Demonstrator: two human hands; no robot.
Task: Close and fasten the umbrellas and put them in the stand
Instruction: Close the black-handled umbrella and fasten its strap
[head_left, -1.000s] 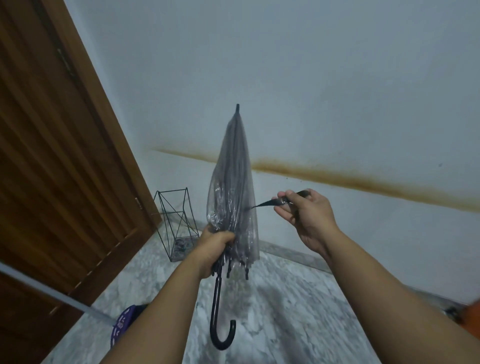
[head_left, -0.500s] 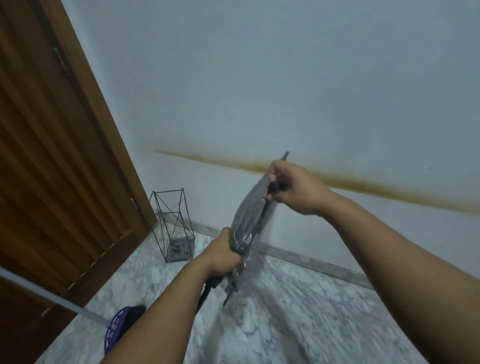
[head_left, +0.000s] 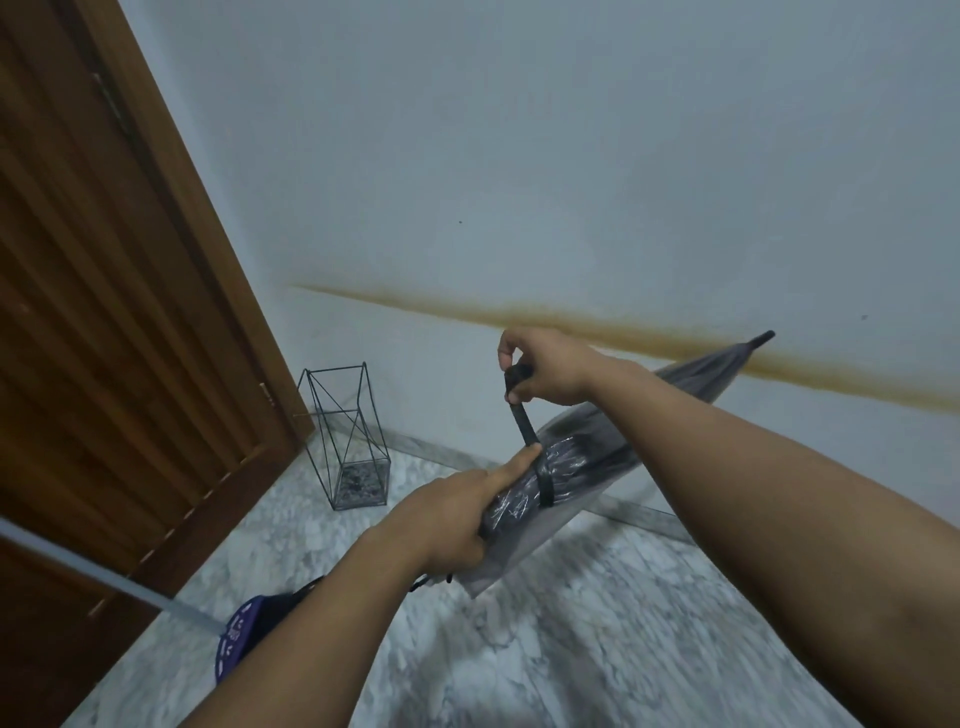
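Observation:
A folded clear umbrella (head_left: 582, 467) with dark ribs lies tilted in front of me, its tip pointing up and right toward the wall. My left hand (head_left: 447, 514) grips its lower end, with the index finger laid along the canopy. A black strap (head_left: 524, 415) is wrapped around the canopy and rises from it. My right hand (head_left: 545, 369) pinches the strap's upper end and holds it taut above the umbrella. The black wire umbrella stand (head_left: 345, 436) sits on the floor to the left, by the wall and door; I see no umbrella in it.
A brown wooden door (head_left: 119, 322) fills the left side. A purple patterned object (head_left: 244, 631) and a grey rod (head_left: 104, 577) lie at the lower left on the marble floor (head_left: 597, 623). The white wall carries a brown stain line.
The umbrella has swung from upright to tilted with its tip to the right. My right hand has brought the strap around the canopy and now pulls it upward.

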